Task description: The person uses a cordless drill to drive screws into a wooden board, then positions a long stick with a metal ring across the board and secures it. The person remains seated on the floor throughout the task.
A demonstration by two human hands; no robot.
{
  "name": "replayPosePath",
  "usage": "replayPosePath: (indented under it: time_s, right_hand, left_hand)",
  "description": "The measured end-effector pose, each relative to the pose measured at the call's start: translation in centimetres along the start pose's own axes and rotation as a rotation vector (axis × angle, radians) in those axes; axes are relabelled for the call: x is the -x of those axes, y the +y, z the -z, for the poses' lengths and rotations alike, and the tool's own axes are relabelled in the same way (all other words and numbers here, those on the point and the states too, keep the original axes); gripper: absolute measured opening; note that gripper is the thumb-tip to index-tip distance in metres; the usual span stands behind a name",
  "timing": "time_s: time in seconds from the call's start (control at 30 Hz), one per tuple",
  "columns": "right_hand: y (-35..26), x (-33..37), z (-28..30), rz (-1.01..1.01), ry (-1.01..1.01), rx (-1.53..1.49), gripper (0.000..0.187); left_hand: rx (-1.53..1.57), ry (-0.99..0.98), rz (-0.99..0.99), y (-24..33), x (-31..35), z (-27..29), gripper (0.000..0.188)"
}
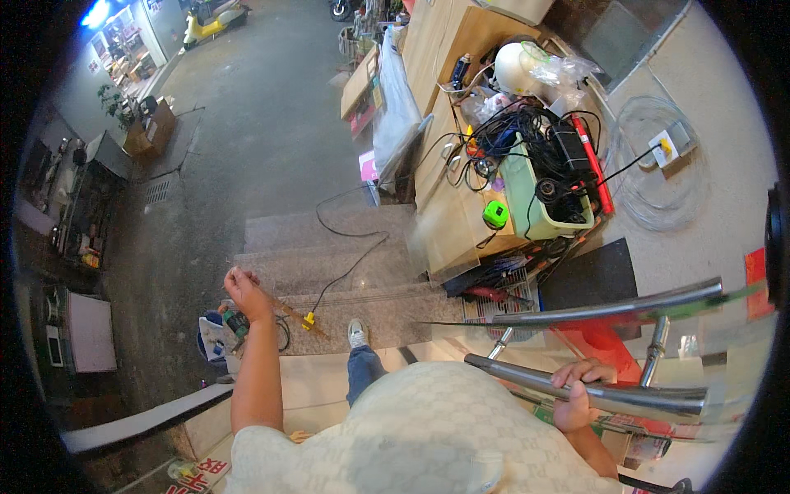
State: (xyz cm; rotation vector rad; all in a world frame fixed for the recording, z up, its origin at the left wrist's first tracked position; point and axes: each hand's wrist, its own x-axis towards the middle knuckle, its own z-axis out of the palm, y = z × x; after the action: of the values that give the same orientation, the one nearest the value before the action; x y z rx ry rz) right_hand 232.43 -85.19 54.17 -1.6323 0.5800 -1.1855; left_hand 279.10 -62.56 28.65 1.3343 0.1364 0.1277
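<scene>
My right hand [580,391] is wrapped round a thick polished steel pull handle [650,400] on a glass door at the lower right. Out to the left, over the steps, my left hand [244,292] is raised with its fingers pinched together; anything between them is too small to make out. Below that wrist lies a green power tool [236,322], partly hidden by the forearm. Beside it a yellow plug connector [309,321] sits on a black cord [350,270] that trails up the steps. A thin brown strip [288,310] lies close to the connector.
Stone steps [329,235] lead to a grey street. A wooden cabinet [448,239] carries a pale green bin [527,193] heaped with black cables, a green tape measure [495,215] and a white helmet-like dome [518,67]. My shoe [357,333] stands on a step.
</scene>
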Motion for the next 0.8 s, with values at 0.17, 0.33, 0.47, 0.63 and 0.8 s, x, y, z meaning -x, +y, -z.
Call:
replayPosePath:
  time_s: [0.17,0.33,0.47,0.63,0.8]
  right_hand:
    - [-0.3,-0.4,0.9,-0.047,-0.076,0.044,0.030]
    - [-0.3,-1.6,1.4,0.003,-0.266,0.050,0.028]
    - [2.0,-3.1,1.9,0.069,-0.306,-0.073,0.028]
    - [3.3,-4.8,1.6,0.098,-0.257,-0.078,0.024]
    - [4.7,-6.1,0.8,0.098,-0.229,-0.133,0.021]
  left_hand:
    - [-0.139,0.086,-0.028,-1.5,1.6,5.6,0.022]
    - [-0.154,0.248,0.009,-3.5,6.1,9.8,0.021]
    - [-0.269,0.308,-0.056,-4.7,10.1,10.9,0.025]
    - [-0.725,0.319,-0.242,-7.2,13.4,8.7,0.024]
    - [-0.470,0.240,-0.244,-6.9,21.1,1.2,0.018]
